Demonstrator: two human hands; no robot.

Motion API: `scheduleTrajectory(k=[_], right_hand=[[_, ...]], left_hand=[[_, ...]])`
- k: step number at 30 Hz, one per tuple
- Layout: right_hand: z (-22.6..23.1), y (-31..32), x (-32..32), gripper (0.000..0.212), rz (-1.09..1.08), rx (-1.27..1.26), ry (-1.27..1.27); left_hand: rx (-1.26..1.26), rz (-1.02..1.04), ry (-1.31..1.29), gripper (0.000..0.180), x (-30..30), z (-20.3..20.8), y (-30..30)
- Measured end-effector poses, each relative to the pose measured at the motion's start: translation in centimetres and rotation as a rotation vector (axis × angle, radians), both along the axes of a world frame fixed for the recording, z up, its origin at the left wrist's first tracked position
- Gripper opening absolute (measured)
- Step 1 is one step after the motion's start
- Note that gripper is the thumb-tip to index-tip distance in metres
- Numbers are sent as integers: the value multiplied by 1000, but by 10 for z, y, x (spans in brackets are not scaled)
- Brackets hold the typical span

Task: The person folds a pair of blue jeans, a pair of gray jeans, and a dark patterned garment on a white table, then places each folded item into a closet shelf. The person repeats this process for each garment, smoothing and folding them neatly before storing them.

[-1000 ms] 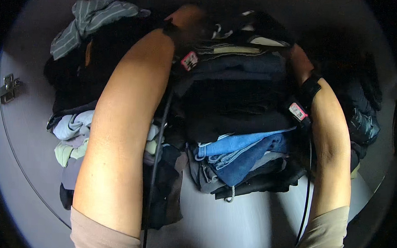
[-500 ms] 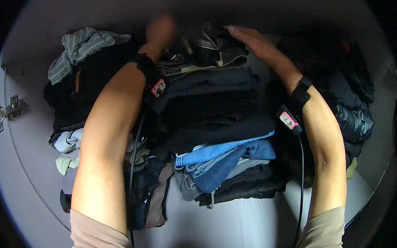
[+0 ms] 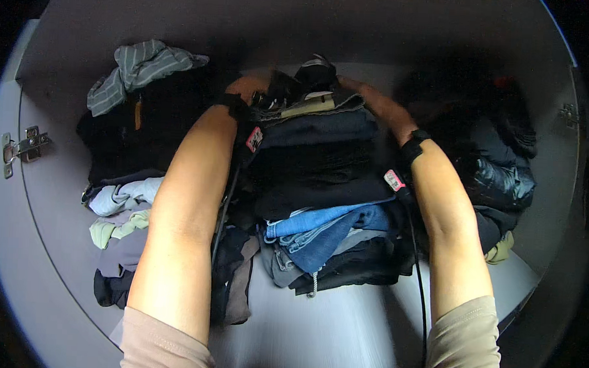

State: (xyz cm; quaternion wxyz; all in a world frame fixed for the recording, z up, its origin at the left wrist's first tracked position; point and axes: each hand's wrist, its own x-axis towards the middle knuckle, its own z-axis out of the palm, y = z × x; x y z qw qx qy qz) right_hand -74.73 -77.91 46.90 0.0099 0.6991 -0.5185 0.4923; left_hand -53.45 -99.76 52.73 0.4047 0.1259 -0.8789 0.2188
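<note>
Both my arms reach deep into a cabinet, one on each side of a tall middle stack of folded dark clothes. My left hand is at the stack's top left, dark and smeared, its fingers not to be made out. At the top right, my right hand curves in behind the stack, the fingertips hidden. Between the hands, a dark bundle with pale bands rests on top, above a dark garment with a tan strip. Lower in the stack are folded blue jeans.
On the left, a striped grey garment tops a dark pile, with pale clothes below. A shiny dark jacket lies in the right pile. Metal hinges sit on the cabinet sides. Cables run along my forearms.
Both hands have moved inward and slightly down around the top of the middle stack. The hanger-like hook seen between them earlier no longer shows. My right fingers have gone out of sight.
</note>
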Motion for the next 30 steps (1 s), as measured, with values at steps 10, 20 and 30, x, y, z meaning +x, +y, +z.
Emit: scheduleTrajectory(k=[10, 20, 30], right_hand=[[0, 58, -2, 61, -427, -80, 462], [-59, 207, 90, 62, -746, 408, 860], [-176, 266, 143, 46, -295, 722, 1144]], left_hand=[[29, -91, 148, 30, 3, -5, 23], [116, -453, 431, 28, 83, -12, 143], [-322, -788, 227, 29, 235, -146, 297]])
